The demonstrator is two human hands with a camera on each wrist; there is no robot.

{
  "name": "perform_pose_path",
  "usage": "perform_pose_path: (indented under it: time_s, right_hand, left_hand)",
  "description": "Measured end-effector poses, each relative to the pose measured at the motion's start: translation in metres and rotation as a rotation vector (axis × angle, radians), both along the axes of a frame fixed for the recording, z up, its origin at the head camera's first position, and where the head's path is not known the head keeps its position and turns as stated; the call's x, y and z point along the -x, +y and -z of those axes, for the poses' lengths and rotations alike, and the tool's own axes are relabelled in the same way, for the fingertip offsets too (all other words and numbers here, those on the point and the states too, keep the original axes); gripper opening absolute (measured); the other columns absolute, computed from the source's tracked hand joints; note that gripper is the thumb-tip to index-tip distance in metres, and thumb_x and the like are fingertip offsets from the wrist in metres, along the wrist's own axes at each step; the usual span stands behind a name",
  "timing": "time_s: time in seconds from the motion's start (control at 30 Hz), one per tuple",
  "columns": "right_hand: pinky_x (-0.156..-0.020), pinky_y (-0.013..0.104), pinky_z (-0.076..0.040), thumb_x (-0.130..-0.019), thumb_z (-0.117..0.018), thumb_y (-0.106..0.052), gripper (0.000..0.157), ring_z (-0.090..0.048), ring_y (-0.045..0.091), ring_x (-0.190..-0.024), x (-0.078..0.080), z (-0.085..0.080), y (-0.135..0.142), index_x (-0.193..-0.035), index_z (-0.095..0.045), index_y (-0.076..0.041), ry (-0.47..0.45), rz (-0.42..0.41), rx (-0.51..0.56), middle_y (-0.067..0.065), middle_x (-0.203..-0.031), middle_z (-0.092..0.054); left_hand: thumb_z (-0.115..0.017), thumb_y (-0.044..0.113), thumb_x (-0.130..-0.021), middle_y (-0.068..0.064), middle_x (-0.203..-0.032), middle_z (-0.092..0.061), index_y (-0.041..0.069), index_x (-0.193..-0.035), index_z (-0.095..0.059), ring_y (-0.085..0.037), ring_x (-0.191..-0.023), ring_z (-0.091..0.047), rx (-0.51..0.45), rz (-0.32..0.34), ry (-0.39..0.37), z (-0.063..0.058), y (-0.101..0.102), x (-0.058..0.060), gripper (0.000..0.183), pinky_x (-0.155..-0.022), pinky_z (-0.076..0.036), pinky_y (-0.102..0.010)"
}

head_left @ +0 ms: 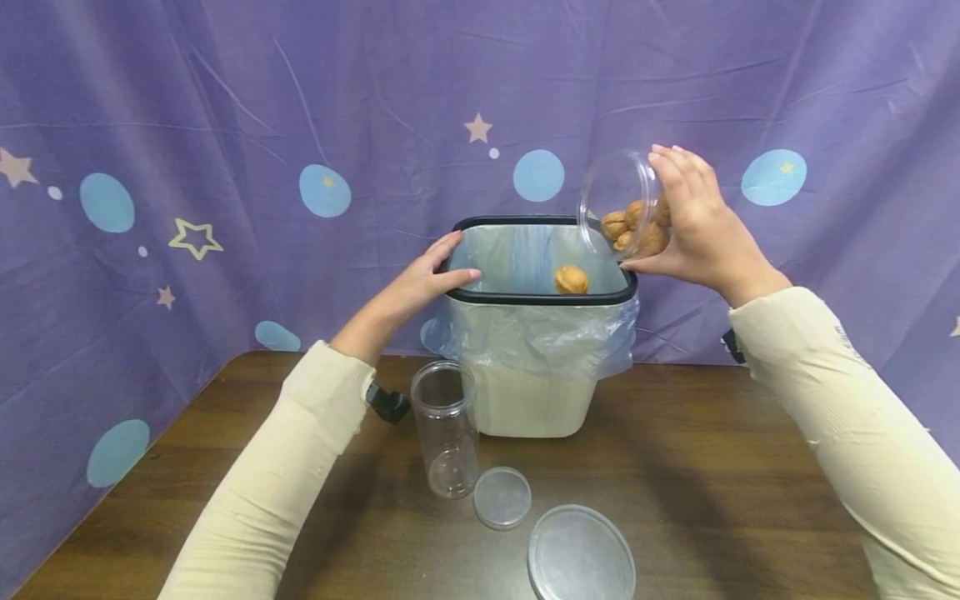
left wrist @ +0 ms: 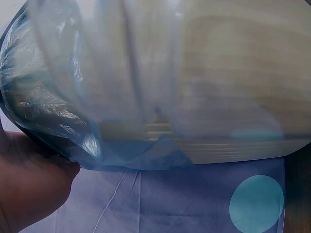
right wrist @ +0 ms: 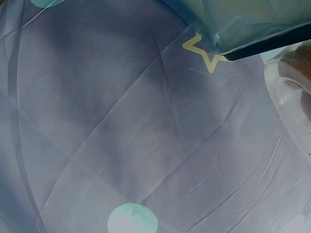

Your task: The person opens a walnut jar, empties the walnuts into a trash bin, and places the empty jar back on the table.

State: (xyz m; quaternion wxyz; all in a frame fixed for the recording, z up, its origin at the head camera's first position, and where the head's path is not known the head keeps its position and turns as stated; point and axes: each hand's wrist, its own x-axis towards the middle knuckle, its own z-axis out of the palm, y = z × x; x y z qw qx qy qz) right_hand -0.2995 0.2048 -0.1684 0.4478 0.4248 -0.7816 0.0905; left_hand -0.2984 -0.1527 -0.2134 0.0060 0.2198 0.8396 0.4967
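My right hand (head_left: 701, 225) holds a clear plastic jar (head_left: 592, 200) tipped on its side, mouth toward the left, above the right rim of a lined trash bin (head_left: 536, 408). Several walnuts (head_left: 633, 225) sit in the jar's lower side. A single walnut (head_left: 572, 280) shows within the bin's opening, below the jar mouth. At the bin's left rim, my left hand (head_left: 420, 279) grips the black edge, thumb and fingertips over it. A pale blue plastic bag (head_left: 525, 333) lines the bin and folds down outside. In the right wrist view only part of the jar (right wrist: 286, 92) shows.
On the brown table (head_left: 690, 500), a tall clear jar (head_left: 450, 442) stands uncapped in front of the bin's left side. A small round lid (head_left: 502, 497) and a larger lid (head_left: 581, 554) lie nearer me. Behind hangs a purple curtain (head_left: 405, 100).
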Motion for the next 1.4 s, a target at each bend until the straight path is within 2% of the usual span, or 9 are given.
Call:
perform_pose_path:
  time_s: [0.2,0.37,0.6,0.77,0.93,1.1,1.4]
  right_hand:
    - [-0.115,0.044,-0.019,-0.042,-0.094,-0.018,0.119,-0.027,0.044,-0.132,0.001,0.001,0.001,-0.137,-0.028,0.008,-0.022,0.000,0.013,0.030,-0.140,-0.035]
    - [-0.115,0.044,-0.018,-0.043,-0.094,-0.022,0.118,-0.027,0.044,-0.132,0.003,0.001,0.000,-0.137,-0.028,0.008,-0.003,-0.016,-0.006,0.030,-0.139,-0.036]
    - [-0.114,0.044,-0.019,-0.041,-0.093,-0.017,0.115,-0.028,0.044,-0.132,0.002,0.000,-0.008,-0.135,-0.032,0.007,0.018,-0.106,-0.003,0.029,-0.138,-0.037]
    - [-0.114,0.043,-0.021,-0.042,-0.093,-0.019,0.113,-0.029,0.045,-0.132,0.000,-0.003,-0.011,-0.134,-0.033,0.008,0.056,-0.057,-0.024,0.029,-0.138,-0.038]
    - [-0.114,0.044,-0.021,-0.042,-0.093,-0.017,0.114,-0.029,0.044,-0.132,0.000,-0.005,-0.011,-0.135,-0.032,0.008,0.040,-0.073,-0.039,0.029,-0.139,-0.037]
    - [-0.114,0.043,-0.022,-0.045,-0.093,-0.019,0.115,-0.029,0.044,-0.131,0.000,-0.006,-0.009,-0.137,-0.030,0.008,0.030,-0.023,-0.057,0.029,-0.140,-0.036]
    - [-0.114,0.043,-0.022,-0.046,-0.093,-0.020,0.113,-0.029,0.044,-0.132,0.001,-0.005,-0.012,-0.136,-0.031,0.008,0.029,-0.030,-0.070,0.029,-0.140,-0.036]
  left_hand:
    - [-0.058,0.029,-0.090,-0.001,-0.159,-0.005,0.012,-0.152,-0.013,-0.016,-0.144,-0.002,0.007,0.001,-0.004,0.001,-0.001,0.001,0.078,-0.117,-0.009,-0.039]
    - [-0.058,0.030,-0.090,-0.001,-0.158,-0.006,0.011,-0.152,-0.014,-0.016,-0.144,-0.004,0.000,0.002,0.009,0.002,-0.001,0.002,0.078,-0.117,-0.010,-0.038]
    - [-0.058,0.031,-0.090,0.000,-0.158,-0.006,0.012,-0.152,-0.014,-0.016,-0.144,-0.004,0.023,0.003,0.012,0.001,-0.001,0.000,0.079,-0.116,-0.010,-0.039]
    - [-0.058,0.031,-0.090,-0.001,-0.158,-0.006,0.011,-0.152,-0.013,-0.016,-0.144,-0.004,0.030,0.008,0.012,0.001,-0.002,0.001,0.079,-0.116,-0.011,-0.039]
    - [-0.059,0.033,-0.089,-0.001,-0.159,-0.005,0.012,-0.152,-0.013,-0.016,-0.144,-0.003,0.036,0.005,0.008,-0.001,-0.002,0.000,0.081,-0.116,-0.011,-0.040]
    - [-0.059,0.032,-0.089,-0.002,-0.159,-0.004,0.012,-0.152,-0.013,-0.016,-0.144,-0.003,0.041,0.003,0.005,-0.002,-0.001,0.000,0.081,-0.117,-0.010,-0.039]
    - [-0.060,0.033,-0.088,-0.001,-0.158,-0.006,0.012,-0.152,-0.015,-0.015,-0.144,-0.004,0.021,-0.008,0.003,-0.002,-0.002,-0.001,0.081,-0.116,-0.011,-0.039]
